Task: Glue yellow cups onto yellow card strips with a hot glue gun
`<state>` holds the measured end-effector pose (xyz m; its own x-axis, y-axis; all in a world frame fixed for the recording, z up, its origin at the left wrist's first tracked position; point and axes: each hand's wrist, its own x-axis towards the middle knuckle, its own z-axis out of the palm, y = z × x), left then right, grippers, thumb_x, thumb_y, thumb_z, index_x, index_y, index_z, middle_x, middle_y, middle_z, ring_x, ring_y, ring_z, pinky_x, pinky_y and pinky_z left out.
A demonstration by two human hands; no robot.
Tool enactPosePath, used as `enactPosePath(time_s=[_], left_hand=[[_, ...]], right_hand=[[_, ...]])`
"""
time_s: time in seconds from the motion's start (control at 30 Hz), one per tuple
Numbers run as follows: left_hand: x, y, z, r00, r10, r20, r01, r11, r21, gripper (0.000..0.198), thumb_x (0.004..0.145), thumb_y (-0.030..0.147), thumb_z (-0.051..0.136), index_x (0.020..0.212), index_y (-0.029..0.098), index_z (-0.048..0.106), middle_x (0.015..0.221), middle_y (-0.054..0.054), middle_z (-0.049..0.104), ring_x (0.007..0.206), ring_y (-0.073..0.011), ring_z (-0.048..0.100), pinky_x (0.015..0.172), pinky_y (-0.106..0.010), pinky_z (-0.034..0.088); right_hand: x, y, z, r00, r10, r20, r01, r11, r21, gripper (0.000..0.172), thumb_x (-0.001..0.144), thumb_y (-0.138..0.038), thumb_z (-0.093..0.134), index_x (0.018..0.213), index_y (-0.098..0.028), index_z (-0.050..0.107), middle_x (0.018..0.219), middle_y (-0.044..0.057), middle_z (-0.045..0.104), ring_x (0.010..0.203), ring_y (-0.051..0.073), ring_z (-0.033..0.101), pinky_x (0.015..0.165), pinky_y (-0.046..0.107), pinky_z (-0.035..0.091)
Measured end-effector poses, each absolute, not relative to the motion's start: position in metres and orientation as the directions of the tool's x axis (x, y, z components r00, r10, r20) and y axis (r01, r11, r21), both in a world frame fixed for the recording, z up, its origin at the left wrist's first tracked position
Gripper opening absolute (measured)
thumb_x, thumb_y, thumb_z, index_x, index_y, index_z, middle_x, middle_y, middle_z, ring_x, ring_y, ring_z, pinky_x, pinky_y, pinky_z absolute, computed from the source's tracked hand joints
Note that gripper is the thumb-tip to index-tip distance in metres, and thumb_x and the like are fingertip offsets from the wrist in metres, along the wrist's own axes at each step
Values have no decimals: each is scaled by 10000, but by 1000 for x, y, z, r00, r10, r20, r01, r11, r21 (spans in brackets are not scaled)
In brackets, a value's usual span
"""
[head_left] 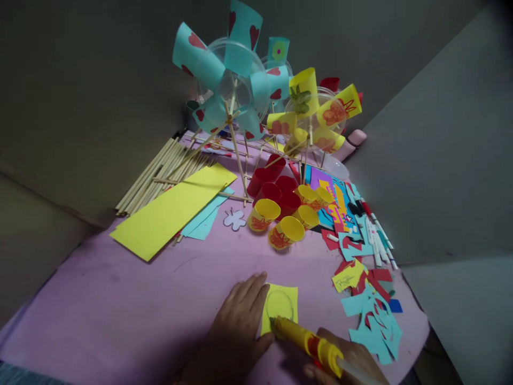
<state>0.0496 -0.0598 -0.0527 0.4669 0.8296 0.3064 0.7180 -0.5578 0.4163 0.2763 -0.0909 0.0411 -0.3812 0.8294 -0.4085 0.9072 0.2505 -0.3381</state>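
My left hand [240, 321] lies flat with fingers stretched out, pressing at the left edge of a small yellow paper piece [286, 299]. A round outline is marked on that paper. My right hand [344, 355] is closed around a yellow glue gun [308, 340] with red parts and a pale translucent stick at its back end. Its dark tip touches or hovers just over the outline's lower left; I cannot tell which. Beyond the hands stand yellow paper rings [286, 232] with orange drawings, red paper rings [270, 192] and a white butterfly cutout [234, 219].
Paper scraps [372, 315] and markers [379, 240] lie along the right side of the pink table [132, 315]. Yellow strips [172, 214] and wooden sticks [152, 176] lie at left. Two wheel models, blue [244, 37] and yellow [304, 96], stand at the back near the walls.
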Motion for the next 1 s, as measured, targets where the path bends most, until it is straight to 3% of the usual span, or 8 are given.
enactPosePath(time_s=[0.1, 0.3, 0.43, 0.7, 0.9, 1.0], left_hand=[[48, -60, -47, 486, 835, 258, 716, -549, 431, 718, 776, 444, 635, 1359, 116, 376, 1460, -146, 396, 1312, -289, 389, 1067, -429, 313], [48, -59, -42, 497, 833, 242, 707, -551, 443, 757, 724, 451, 704, 1326, 99, 409, 1440, -167, 418, 1279, -317, 427, 1031, -455, 359], [46, -62, -40, 501, 841, 205, 696, -533, 482, 749, 759, 422, 689, 1362, 115, 369, 1479, -152, 361, 1334, -295, 357, 1075, -447, 310], [48, -63, -44, 487, 850, 200, 690, -515, 508, 751, 741, 398, 696, 1360, 129, 367, 1476, -151, 365, 1320, -311, 378, 1060, -474, 332], [48, -61, -38, 494, 852, 175, 690, -506, 518, 712, 751, 395, 668, 1346, 119, 391, 1461, -164, 385, 1293, -331, 414, 1034, -497, 369], [46, -60, -35, 503, 846, 175, 685, -514, 516, 707, 767, 408, 662, 1348, 110, 388, 1455, -167, 393, 1296, -327, 413, 1032, -502, 379]], right_hand=[[274, -88, 43, -368, 820, -439, 912, 225, -344, 345, 906, -483, 449, 866, -175, 599, 720, 93, 720, 599, 240, 698, 492, 269, 429], [272, -82, 44, -364, 799, -478, 917, 217, -334, 435, 913, -528, 387, 901, -152, 606, 769, 115, 727, 654, 264, 711, 521, 284, 461], [270, -78, 44, -396, 796, -459, 907, 260, -331, 398, 927, -487, 371, 915, -155, 592, 801, 118, 723, 680, 262, 708, 540, 293, 472], [272, -73, 38, -428, 816, -388, 890, 305, -339, 388, 950, -452, 339, 936, -153, 586, 793, 117, 717, 644, 254, 697, 497, 295, 453], [265, -71, 47, -313, 866, -390, 914, 163, -372, 454, 923, -525, 366, 895, -153, 625, 741, 118, 717, 631, 264, 687, 507, 302, 492], [267, -73, 59, -236, 891, -388, 856, 2, -517, 408, 873, -543, 472, 971, -198, 665, 785, 89, 735, 713, 275, 693, 612, 328, 546]])
